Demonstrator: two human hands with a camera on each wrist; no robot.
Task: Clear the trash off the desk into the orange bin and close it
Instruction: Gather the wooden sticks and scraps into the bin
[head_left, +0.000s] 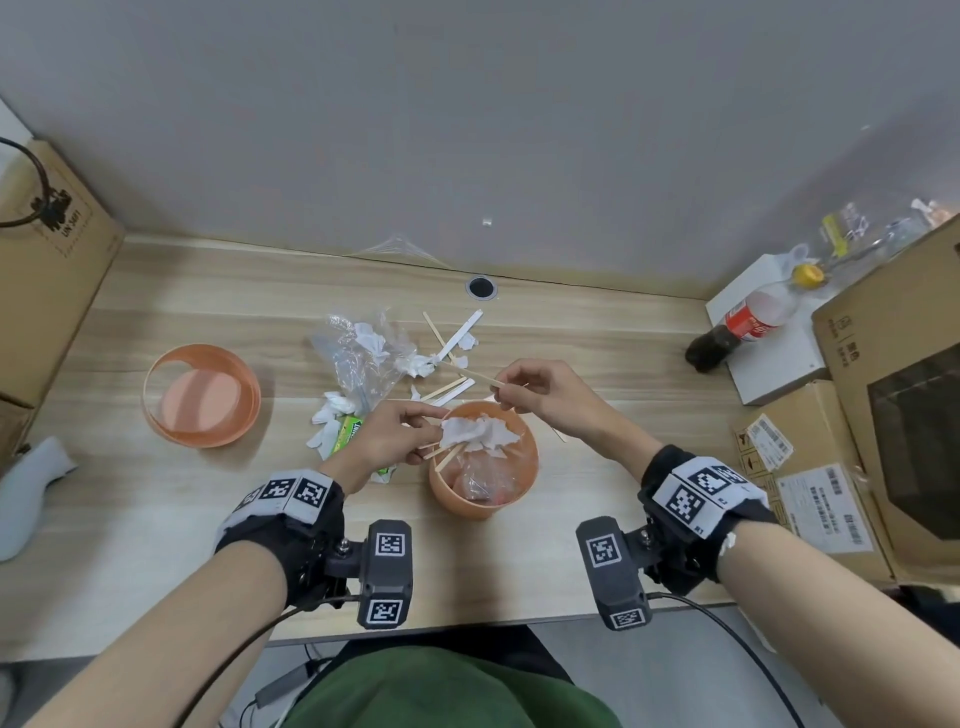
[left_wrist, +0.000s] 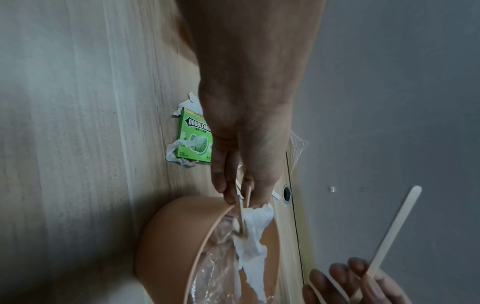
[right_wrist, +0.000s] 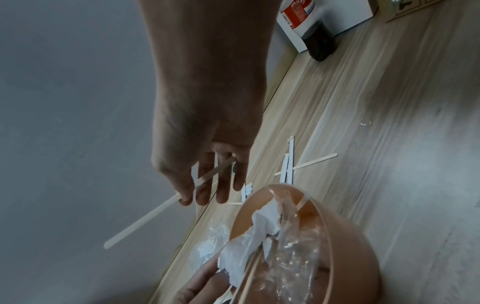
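The orange bin (head_left: 511, 506) stands open at the desk's middle with clear plastic inside. Over its left rim my left hand (head_left: 415, 434) pinches a crumpled white tissue (head_left: 480, 431) together with wooden sticks (head_left: 447, 457); the left wrist view shows the tissue (left_wrist: 255, 242) hanging into the bin (left_wrist: 166, 246). My right hand (head_left: 519, 382) holds a single wooden stick (head_left: 475, 375) just behind the bin; its fingers (right_wrist: 207, 191) pinch the stick (right_wrist: 145, 218). The orange lid (head_left: 200, 396) lies at the left. Behind the bin lie a plastic bag (head_left: 358, 353), tissues, sticks and paper strips (head_left: 457, 335); a green gum box (left_wrist: 193, 135) lies under my left hand.
Cardboard boxes (head_left: 883, 415) crowd the right side, with a cola bottle (head_left: 743, 325) on a white box. Another carton (head_left: 47, 270) stands at the left. A cable hole (head_left: 480, 287) sits by the back wall.
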